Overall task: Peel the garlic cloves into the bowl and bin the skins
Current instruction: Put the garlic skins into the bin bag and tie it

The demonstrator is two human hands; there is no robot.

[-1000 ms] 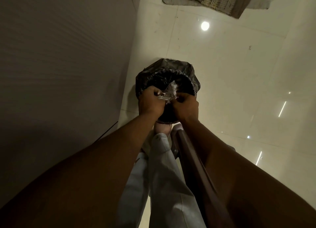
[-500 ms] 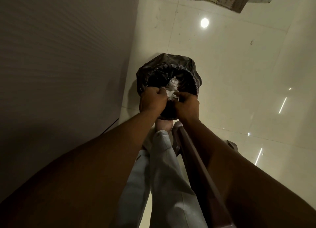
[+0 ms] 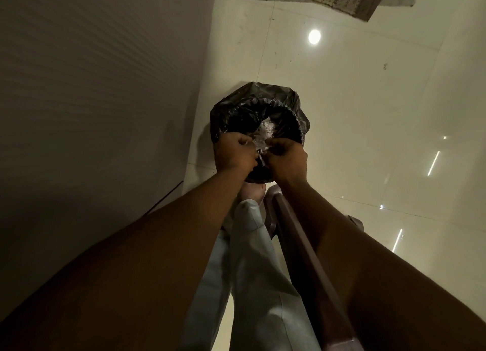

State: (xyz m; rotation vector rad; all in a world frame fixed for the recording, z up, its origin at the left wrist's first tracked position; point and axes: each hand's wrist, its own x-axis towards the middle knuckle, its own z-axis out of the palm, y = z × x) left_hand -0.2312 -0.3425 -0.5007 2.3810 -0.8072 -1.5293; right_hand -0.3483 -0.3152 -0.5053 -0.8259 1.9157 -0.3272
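The grip of the left hand [image 3: 235,153] and that of the right hand [image 3: 286,156] are both clamping, fingers curled, on a wad of pale garlic skins [image 3: 264,136] between them, directly over the open mouth of the black-lined bin [image 3: 252,101], which is standing on the tiled floor [image 3: 355,119] beside the wall [image 3: 105,87]

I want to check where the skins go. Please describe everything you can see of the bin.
The bin is round and stands upright on the pale tiled floor, close to the wall. A black, crinkled, glossy plastic bag lines it and folds over its rim. Its mouth is open. The left hand and right hand hold pale garlic skins above its near edge; whether they touch it is unclear.
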